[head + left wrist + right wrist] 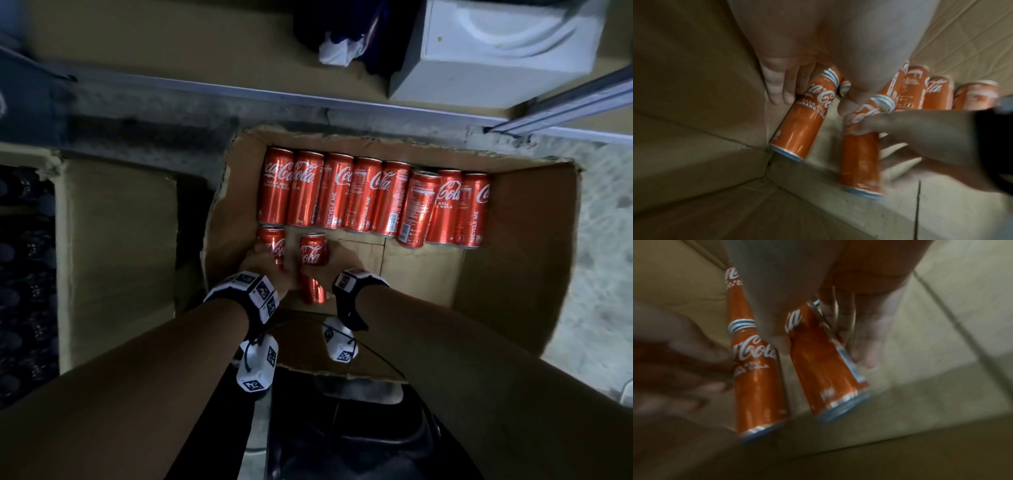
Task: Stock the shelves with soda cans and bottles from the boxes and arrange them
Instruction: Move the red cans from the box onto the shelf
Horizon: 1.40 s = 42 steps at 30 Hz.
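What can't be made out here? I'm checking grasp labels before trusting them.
- Head view: left hand covers the left can; grip hidden.
- Right wrist view: blur smears the right hand on its can.
- Head view: dark box at the left edge; contents too dim.

box (513, 267): can row (373, 198) at far wall | two cans (294, 253) nearer

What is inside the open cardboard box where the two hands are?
The cardboard box holds a row of eight red cans lying at the far side. Nearer, the left hand and right hand each grip one can. Under the hands, the bottom is covered.
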### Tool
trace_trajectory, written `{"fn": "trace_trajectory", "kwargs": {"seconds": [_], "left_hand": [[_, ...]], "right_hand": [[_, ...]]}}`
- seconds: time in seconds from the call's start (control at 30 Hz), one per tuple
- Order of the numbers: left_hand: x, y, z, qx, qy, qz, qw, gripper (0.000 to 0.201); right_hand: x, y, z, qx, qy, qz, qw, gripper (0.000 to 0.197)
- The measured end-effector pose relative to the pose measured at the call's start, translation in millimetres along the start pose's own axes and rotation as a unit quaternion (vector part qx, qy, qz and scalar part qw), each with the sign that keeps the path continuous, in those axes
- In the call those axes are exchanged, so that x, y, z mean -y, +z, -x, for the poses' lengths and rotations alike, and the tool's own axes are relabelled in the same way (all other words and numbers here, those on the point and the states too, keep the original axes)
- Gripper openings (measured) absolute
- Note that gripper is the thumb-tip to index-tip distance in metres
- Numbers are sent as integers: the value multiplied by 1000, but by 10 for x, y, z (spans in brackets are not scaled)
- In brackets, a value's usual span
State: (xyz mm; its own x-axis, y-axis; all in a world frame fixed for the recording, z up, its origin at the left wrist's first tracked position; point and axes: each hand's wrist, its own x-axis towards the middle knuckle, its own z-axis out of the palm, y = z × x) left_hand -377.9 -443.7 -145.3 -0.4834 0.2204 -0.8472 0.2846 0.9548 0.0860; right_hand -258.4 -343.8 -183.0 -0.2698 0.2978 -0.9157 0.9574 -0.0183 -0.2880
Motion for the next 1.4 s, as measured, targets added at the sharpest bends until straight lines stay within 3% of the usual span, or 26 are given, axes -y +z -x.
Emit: {"fn": "trace_trajectory", "kwargs": {"seconds": [0.13, 0.27, 0.33, 0.43, 0.5, 0.63, 0.73, 0.8, 0.87, 0.97, 1.13, 1.23, 1.33, 1.4], "left_hand": [[-51, 11, -11, 16, -31, -46, 998, 82], [-158, 24, -129, 57, -50, -66, 995, 67], [-169, 90, -246, 23, -72, -46, 996, 77], [-139, 268, -414, 8, -39, -54, 998, 87], [-178, 336, -449, 16, -42, -49, 998, 73], [-299, 440, -384, 46, -16, -19, 999, 63], [-360, 538, -415, 77, -5, 16, 997, 54], [-362, 564, -451, 93, -2, 46, 995, 63], [-342, 570, -468, 110, 5, 66, 992, 63], [-392, 479, -307, 110, 8, 58, 992, 45], [-217, 374, -239, 45, -5, 45, 998, 87], [-359, 26, 238, 31, 26, 85, 996, 73], [-421, -251, 649, 37, 34, 137, 989, 27], [-496, -444, 911, 30, 37, 183, 982, 24]], "right_hand": [[-261, -334, 130, -6, -10, 64, 998, 90], [-497, -672, 218, 26, -27, 74, 997, 70], [-610, -775, 228, 23, -39, 76, 996, 80], [-759, -902, 222, 35, -57, 116, 991, 94], [-877, -973, 215, 35, -55, 99, 993, 94], [-1120, -1052, 189, 15, -48, 70, 996, 84], [-1301, -1102, 163, -1, -27, 60, 998, 64], [-1416, -1123, 164, -24, -11, 53, 998, 53], [-1497, -1133, 179, -33, 6, 29, 999, 54], [-1522, -1188, 263, -41, 29, -7, 999, 53], [-1510, -1402, 600, -22, 26, -8, 999, 36], [-1461, -1521, 921, -39, 49, -39, 997, 37], [-1337, -1654, 1256, -63, 59, -61, 994, 52], [-1244, -1764, 1512, -83, 67, -78, 991, 51]]}}
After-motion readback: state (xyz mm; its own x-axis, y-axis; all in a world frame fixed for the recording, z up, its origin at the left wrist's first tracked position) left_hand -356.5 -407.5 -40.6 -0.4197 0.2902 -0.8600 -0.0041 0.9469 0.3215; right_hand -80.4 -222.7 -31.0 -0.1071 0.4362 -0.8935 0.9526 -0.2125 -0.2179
